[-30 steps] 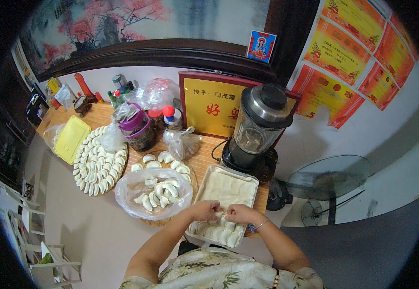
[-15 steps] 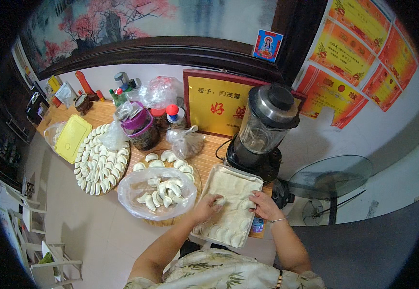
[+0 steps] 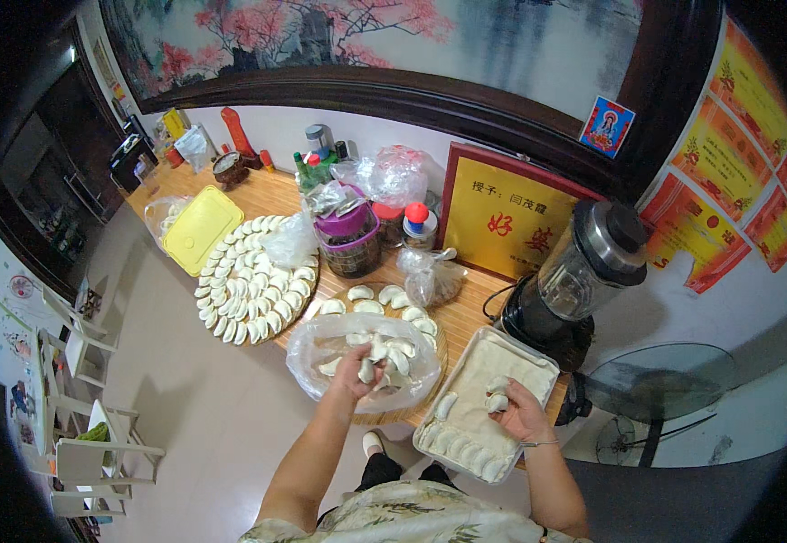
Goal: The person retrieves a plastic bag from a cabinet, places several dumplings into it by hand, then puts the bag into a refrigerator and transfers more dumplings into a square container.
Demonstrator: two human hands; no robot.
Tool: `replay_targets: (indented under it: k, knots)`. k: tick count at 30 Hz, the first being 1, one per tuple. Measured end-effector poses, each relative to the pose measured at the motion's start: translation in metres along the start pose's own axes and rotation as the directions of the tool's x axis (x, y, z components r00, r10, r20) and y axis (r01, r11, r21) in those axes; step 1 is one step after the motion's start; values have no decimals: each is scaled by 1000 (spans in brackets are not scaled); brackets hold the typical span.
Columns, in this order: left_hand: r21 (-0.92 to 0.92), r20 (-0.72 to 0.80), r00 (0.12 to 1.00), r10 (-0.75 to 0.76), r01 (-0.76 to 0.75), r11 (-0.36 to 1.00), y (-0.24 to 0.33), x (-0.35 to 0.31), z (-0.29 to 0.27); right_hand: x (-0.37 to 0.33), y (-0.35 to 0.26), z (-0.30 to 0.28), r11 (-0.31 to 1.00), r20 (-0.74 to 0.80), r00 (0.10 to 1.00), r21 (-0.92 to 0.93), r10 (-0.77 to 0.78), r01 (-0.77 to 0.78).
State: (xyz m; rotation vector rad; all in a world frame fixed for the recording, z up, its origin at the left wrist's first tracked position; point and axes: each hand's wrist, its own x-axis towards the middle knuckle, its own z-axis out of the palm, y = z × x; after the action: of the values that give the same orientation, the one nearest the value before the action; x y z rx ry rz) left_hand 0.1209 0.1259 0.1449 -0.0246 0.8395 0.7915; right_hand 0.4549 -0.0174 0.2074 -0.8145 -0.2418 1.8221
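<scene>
Over a clear plastic bag (image 3: 301, 348) of white crescent dumplings (image 3: 397, 360), my left hand (image 3: 350, 376) is closed with a dumpling (image 3: 366, 370) at its fingertips. My right hand (image 3: 522, 414) pinches two dumplings (image 3: 497, 402) just above a cloth-lined white tray (image 3: 538, 357). Inside that tray, a row of dumplings (image 3: 457, 448) fills the near end, and a single dumpling (image 3: 446, 404) lies by the left side. Under the bag is a round wooden board (image 3: 440, 348) with more dumplings along its far edge.
A blender (image 3: 583, 281) stands behind the tray, beside a framed gold plaque (image 3: 511, 213). To the left are a round board crowded with dumplings (image 3: 253, 285), a yellow lid (image 3: 202, 231), a purple-rimmed jar (image 3: 348, 240) and tied plastic bags (image 3: 431, 276). A fan (image 3: 660, 380) stands at right.
My left hand has gone from the tray to the bag and now has a dumpling there. A dumpling now lies at the tray's left side. My view has swung leftward.
</scene>
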Motion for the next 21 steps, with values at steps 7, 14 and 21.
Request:
replay_targets:
  k: [7, 14, 21]
  knots:
    - [-145, -374, 897, 236, -308, 940, 34, 37, -59, 18, 17, 34, 997, -53, 998, -76, 16, -20]
    - [89, -439, 763, 474, -488, 868, 36, 12, -51, 25, 30, 39, 994, -48, 998, -103, 38, -43]
    - [737, 233, 951, 201, -308, 601, -39, -38, 22, 59, 62, 63, 787, -69, 995, -609, 71, -98]
